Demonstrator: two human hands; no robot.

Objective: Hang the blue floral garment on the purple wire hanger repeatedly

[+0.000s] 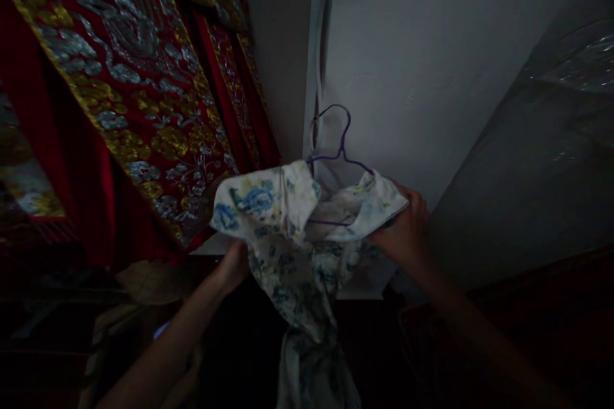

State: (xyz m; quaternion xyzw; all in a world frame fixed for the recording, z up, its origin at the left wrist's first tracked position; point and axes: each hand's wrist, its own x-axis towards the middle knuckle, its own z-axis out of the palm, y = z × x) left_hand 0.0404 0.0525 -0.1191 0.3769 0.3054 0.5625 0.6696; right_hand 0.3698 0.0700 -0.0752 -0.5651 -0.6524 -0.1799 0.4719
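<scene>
Beside the hanger point(342, 152), the nearer right hand point(407, 230) grips the garment's point(292, 268) one shoulder, the left hand point(235, 263) under the other, its grip hidden.

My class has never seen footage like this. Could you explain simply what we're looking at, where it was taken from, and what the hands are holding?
There is no machine here: these are a person's bare hands. The single picture comes from a camera worn on the head, looking forward and down. The light is dim.

In the middle is a white garment with blue flowers, on a thin purple hanger. The right hand holds one shoulder; the left hand reaches under the other, its fingers hidden by the fabric. Behind is a pale wall, and to the left hangs a red cloth with gold and silver decoration.
</scene>
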